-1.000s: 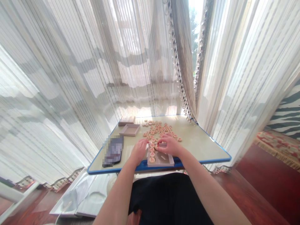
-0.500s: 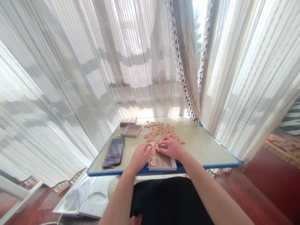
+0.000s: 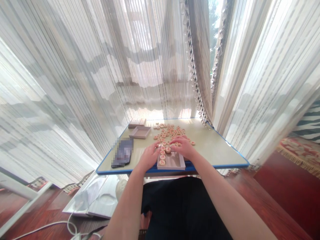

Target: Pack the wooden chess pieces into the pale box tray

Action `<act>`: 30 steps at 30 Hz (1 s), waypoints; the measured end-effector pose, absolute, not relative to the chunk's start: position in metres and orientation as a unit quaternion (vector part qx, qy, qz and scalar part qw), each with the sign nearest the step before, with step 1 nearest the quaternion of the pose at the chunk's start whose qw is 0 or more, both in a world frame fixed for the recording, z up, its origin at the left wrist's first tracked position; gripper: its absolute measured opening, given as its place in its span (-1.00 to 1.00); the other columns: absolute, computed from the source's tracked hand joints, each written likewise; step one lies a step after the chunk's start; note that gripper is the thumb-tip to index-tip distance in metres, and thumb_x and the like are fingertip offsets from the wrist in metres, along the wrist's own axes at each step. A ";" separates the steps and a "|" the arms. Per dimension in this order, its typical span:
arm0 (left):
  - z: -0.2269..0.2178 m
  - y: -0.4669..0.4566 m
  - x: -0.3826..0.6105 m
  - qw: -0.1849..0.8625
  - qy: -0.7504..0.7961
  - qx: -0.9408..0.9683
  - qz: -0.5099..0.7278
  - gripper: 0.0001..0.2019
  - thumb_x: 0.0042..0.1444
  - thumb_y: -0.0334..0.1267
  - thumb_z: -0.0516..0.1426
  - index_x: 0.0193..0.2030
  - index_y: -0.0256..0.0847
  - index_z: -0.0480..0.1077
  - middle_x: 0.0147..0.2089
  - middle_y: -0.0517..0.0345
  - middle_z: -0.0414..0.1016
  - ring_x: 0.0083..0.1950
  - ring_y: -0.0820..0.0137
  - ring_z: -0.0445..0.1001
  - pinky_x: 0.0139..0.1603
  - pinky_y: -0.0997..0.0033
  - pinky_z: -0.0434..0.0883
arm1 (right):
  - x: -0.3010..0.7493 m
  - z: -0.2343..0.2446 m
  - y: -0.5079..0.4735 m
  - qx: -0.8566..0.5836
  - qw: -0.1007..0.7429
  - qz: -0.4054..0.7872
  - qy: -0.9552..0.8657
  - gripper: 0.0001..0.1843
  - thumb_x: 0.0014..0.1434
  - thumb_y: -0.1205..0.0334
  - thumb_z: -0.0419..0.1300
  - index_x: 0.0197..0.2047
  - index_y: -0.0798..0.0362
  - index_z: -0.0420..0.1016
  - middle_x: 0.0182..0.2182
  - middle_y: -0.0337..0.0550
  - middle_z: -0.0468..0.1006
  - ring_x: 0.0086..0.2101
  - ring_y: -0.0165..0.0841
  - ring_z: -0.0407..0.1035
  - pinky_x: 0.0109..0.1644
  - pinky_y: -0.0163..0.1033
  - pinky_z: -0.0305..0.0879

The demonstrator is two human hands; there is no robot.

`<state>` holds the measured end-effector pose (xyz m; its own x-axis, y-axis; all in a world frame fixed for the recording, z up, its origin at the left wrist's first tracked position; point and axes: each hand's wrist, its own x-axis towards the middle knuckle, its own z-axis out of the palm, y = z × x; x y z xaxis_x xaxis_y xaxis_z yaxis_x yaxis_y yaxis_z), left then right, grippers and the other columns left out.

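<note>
Box (image 3: 175, 163) with round pieces (image 3: 162, 157) inside.
Left hand (image 3: 149, 156) at the box's left rim, fingers bent, grip unclear; loose discs (image 3: 163, 135) beyond the box; right hand (image 3: 183, 147) at its far right, fingers loosely spread.

**Sheer curtains (image 3: 150, 66) around a blue-edged table (image 3: 215, 146)**

We face the curtains, with a grey beaded drape (image 3: 199, 50) hanging beside a strip of bright window (image 3: 213, 30). On the table's left side we see a dark, partly pixelated slab (image 3: 124, 152). A white cable (image 3: 53, 223) curls over the reddish floor (image 3: 51, 208). To our right, fringed floral cloth (image 3: 297, 152) covers part of a red surface (image 3: 282, 183) below zebra-striped fabric (image 3: 311, 121).
</note>
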<state>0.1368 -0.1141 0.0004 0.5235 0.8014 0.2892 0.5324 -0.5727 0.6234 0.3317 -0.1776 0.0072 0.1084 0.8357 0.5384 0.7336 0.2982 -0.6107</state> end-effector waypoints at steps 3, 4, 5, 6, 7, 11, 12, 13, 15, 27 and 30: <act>0.005 -0.117 0.137 0.225 0.390 0.848 0.279 -0.59 0.19 -0.12 -0.07 0.10 -0.22 0.35 0.12 0.00 0.41 0.17 0.23 0.31 0.22 0.20 0.18 | 0.333 0.007 -0.178 -0.590 0.457 0.068 -0.662 -0.89 -0.05 0.26 0.26 -0.39 -0.01 0.61 -0.32 -0.16 0.52 -0.13 -0.23 0.29 0.06 -0.09 0.16; 0.005 -0.118 0.137 0.221 0.390 0.849 0.278 -0.59 0.20 -0.12 -0.07 0.08 -0.23 0.36 0.11 -0.01 0.41 0.16 0.24 0.31 0.22 0.21 0.19 | 0.334 0.006 -0.179 -0.586 0.467 0.072 -0.658 -0.87 -0.05 0.31 0.23 -0.40 -0.01 0.60 -0.32 -0.16 0.52 -0.13 -0.24 0.30 0.06 -0.10 0.17; 0.006 -0.118 0.138 0.217 0.392 0.850 0.277 -0.59 0.20 -0.12 -0.08 0.07 -0.24 0.37 0.11 -0.01 0.42 0.15 0.24 0.32 0.21 0.22 0.20 | 0.336 0.006 -0.179 -0.581 0.481 0.075 -0.652 -0.82 -0.04 0.37 0.19 -0.39 -0.01 0.60 -0.30 -0.17 0.52 -0.13 -0.25 0.31 0.07 -0.11 0.17; 0.006 -0.118 0.138 0.214 0.393 0.851 0.276 -0.59 0.20 -0.12 -0.08 0.07 -0.24 0.37 0.10 -0.01 0.42 0.15 0.24 0.32 0.21 0.23 0.20 | 0.337 0.005 -0.179 -0.580 0.493 0.075 -0.645 -0.77 -0.05 0.42 0.15 -0.37 -0.01 0.60 -0.28 -0.17 0.53 -0.12 -0.26 0.32 0.08 -0.12 0.18; 0.006 -0.118 0.138 0.210 0.394 0.851 0.275 -0.59 0.20 -0.12 -0.09 0.07 -0.24 0.37 0.10 -0.01 0.43 0.15 0.25 0.33 0.21 0.23 0.20 | 0.338 0.005 -0.179 -0.582 0.496 0.073 -0.641 -0.73 -0.06 0.45 0.12 -0.35 0.00 0.60 -0.27 -0.17 0.54 -0.11 -0.27 0.32 0.09 -0.13 0.18; 0.005 -0.118 0.138 0.198 0.397 0.855 0.269 -0.58 0.21 -0.11 -0.10 0.06 -0.25 0.38 0.08 -0.01 0.44 0.14 0.24 0.33 0.20 0.21 0.21 | 0.342 0.002 -0.177 -0.620 0.420 0.045 -0.661 -0.68 -0.10 0.46 0.14 -0.28 0.01 0.60 -0.26 -0.14 0.56 -0.12 -0.22 0.33 0.07 -0.09 0.20; 0.004 -0.118 0.138 0.195 0.395 0.857 0.268 -0.58 0.21 -0.12 -0.10 0.06 -0.25 0.38 0.08 -0.01 0.44 0.14 0.24 0.33 0.20 0.21 0.21 | 0.342 0.001 -0.176 -0.627 0.402 0.043 -0.666 -0.69 -0.09 0.45 0.14 -0.29 0.01 0.60 -0.28 -0.14 0.57 -0.14 -0.22 0.34 0.05 -0.09 0.21; 0.005 -0.118 0.138 0.191 0.390 0.860 0.266 -0.58 0.21 -0.13 -0.11 0.06 -0.25 0.38 0.08 -0.01 0.44 0.14 0.24 0.33 0.21 0.21 0.21 | 0.342 0.000 -0.175 -0.631 0.391 0.044 -0.668 -0.70 -0.08 0.45 0.13 -0.31 0.01 0.61 -0.29 -0.14 0.57 -0.16 -0.23 0.35 0.03 -0.10 0.23; 0.005 -0.119 0.138 0.183 0.382 0.868 0.261 -0.59 0.21 -0.18 -0.12 0.07 -0.26 0.38 0.09 -0.01 0.44 0.14 0.26 0.34 0.22 0.22 0.20 | 0.342 0.000 -0.173 -0.634 0.385 0.052 -0.669 -0.72 -0.05 0.45 0.11 -0.34 0.03 0.61 -0.32 -0.15 0.58 -0.19 -0.26 0.37 0.01 -0.13 0.25; 0.010 -0.118 0.135 0.249 0.405 0.833 0.283 -0.60 0.16 -0.25 -0.10 0.03 -0.22 0.42 0.07 0.09 0.47 0.11 0.31 0.39 0.18 0.33 0.26 | 0.349 0.003 -0.158 -0.664 0.371 0.062 -0.646 -0.75 -0.03 0.42 0.13 -0.36 -0.03 0.60 -0.30 -0.21 0.60 -0.18 -0.26 0.40 0.02 -0.15 0.25; 0.013 -0.120 0.135 0.250 0.394 0.840 0.278 -0.60 0.15 -0.24 -0.09 0.02 -0.20 0.44 0.06 0.11 0.47 0.10 0.31 0.40 0.18 0.35 0.26 | 0.351 0.006 -0.155 -0.656 0.360 0.056 -0.661 -0.75 -0.03 0.42 0.13 -0.37 -0.03 0.60 -0.31 -0.20 0.59 -0.17 -0.26 0.38 0.01 -0.16 0.23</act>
<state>0.1347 -0.1203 0.0130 0.5347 0.8012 0.2688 0.5235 -0.5637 0.6389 0.3512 -0.1553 0.0057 0.1206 0.9071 0.4032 0.8268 0.1330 -0.5466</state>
